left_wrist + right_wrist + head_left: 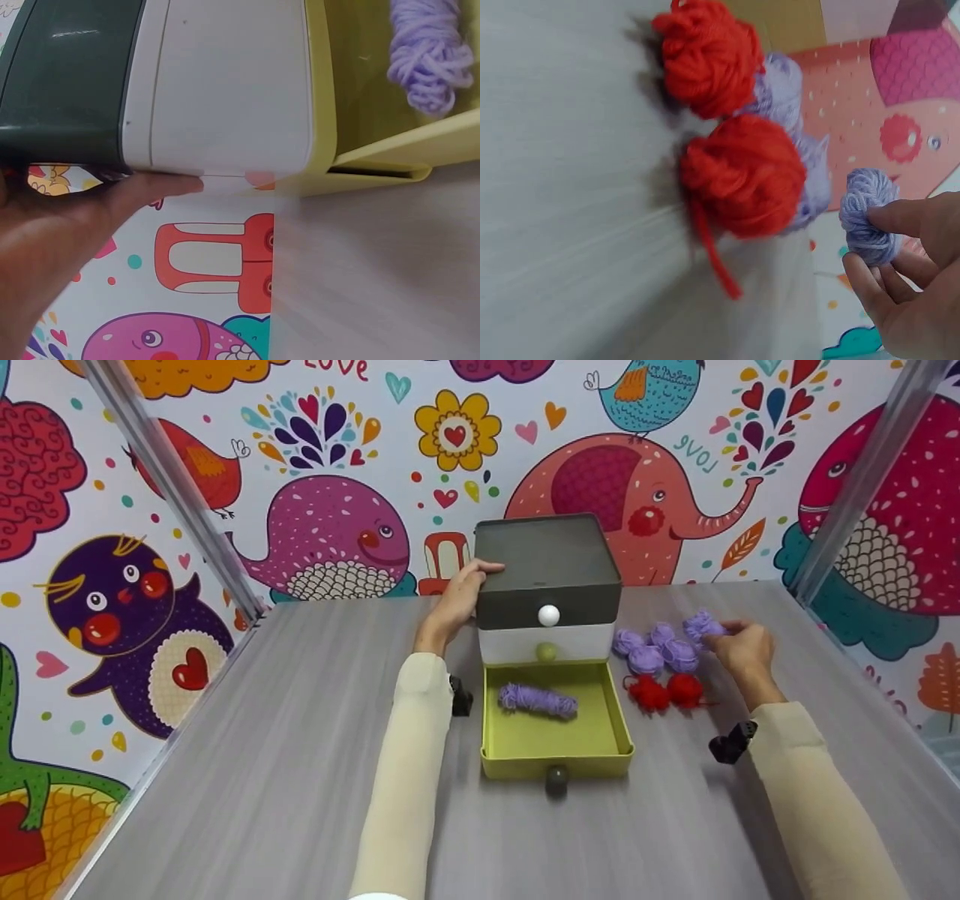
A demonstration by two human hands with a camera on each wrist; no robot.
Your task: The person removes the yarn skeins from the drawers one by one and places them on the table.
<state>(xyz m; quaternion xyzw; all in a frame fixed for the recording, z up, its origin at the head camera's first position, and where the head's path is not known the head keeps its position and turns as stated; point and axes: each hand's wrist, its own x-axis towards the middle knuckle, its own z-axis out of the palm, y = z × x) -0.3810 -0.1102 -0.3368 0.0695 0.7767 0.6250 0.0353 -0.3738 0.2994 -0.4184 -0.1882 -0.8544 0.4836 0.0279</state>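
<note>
A small three-tier drawer box [547, 551] stands on the table, dark on top, white in the middle, lime green below. Its green bottom drawer [525, 742] is pulled out, with a long purple yarn skein [538, 700] lying inside. My left hand [459, 601] rests against the box's left side, fingers over the top edge and thumb [161, 185] straight along the side. Between thumb and fingers, my right hand [744, 651] pinches a purple yarn ball [868, 216]. Beside it lie several purple yarn balls [646, 658] and two red yarn balls [744, 176].
A grey wood-grain table [300, 750] spreads around the box. Behind it rises a wall [465, 502] printed with cartoon animals, with metal posts [187, 510] at the corners. A dark round knob [556, 780] sticks out from the drawer front. A loose red yarn end trails on the table.
</note>
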